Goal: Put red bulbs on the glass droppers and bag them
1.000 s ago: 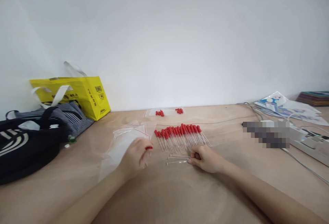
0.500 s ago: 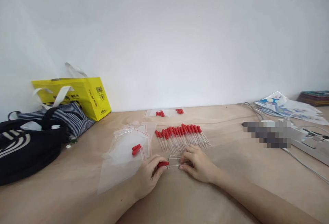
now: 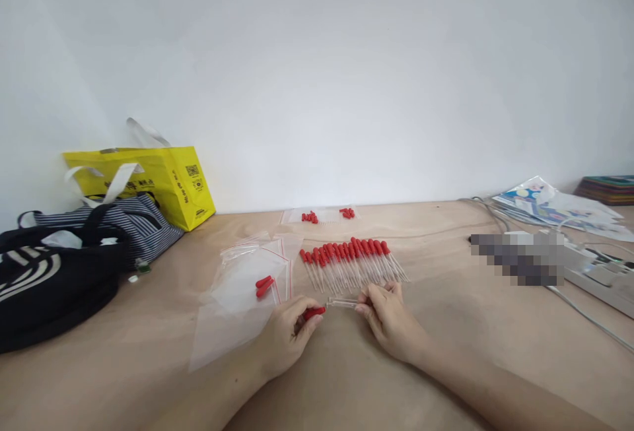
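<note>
My left hand (image 3: 291,332) is closed around a red rubber bulb (image 3: 315,313), with its open end facing right. Clear glass dropper tubes (image 3: 343,303), apparently two, are pinched in my right hand (image 3: 389,317). Their left ends are close to the bulb; whether they touch it I cannot tell. Just beyond my hands lies a row of several assembled droppers (image 3: 347,261), red bulbs away from me and glass tips towards me. Two loose red bulbs (image 3: 264,286) rest on clear zip bags (image 3: 222,325) left of the row.
Against the wall, another clear bag (image 3: 327,214) has two small clusters of red bulbs on it. A yellow bag (image 3: 191,187), a striped bag (image 3: 148,223) and a black bag (image 3: 54,292) stand at left. Cables, a power strip (image 3: 599,286) and printed sheets (image 3: 549,200) lie at right.
My right hand has shifted slightly right and turned. The glass tubes, spread apart before, now lie close together by the bulb. My left hand keeps its hold on the bulb.
</note>
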A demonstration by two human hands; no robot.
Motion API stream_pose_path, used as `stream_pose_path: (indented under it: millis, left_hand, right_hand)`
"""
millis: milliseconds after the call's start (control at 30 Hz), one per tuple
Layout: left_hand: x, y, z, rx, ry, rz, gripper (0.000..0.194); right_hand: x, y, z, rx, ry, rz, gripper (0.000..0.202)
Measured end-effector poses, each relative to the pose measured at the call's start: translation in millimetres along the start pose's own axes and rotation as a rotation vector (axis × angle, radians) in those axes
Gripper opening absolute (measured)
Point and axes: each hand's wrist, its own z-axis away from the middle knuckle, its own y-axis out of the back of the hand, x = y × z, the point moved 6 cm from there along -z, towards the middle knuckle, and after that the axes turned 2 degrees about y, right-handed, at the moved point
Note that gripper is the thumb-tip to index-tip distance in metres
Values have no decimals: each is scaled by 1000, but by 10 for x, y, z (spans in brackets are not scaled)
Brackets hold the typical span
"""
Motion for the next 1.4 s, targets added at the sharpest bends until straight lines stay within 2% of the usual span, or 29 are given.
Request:
stream_pose_path:
  millis: [333,700,933,1167,1400]
  left_hand:
    - [94,-7,28,13,-29,15,14]
    - [100,-28,37,56,-47,51,18]
    - [157,-75,62,-4,-125,13,18]
    - [213,-123,120,-1,-244,-74,16]
    - [238,-106,94,5,-247,-22,16]
  right_hand:
    - [-197,-37,-4,-66,120,-9,19]
    - [-290,-34,51,-7,226,71,22]
    - [-337,1,69,-9,359,171,24]
    - [-379,-15,76,17,352,90,20]
    - [-388,-50,57,24,328,39,19]
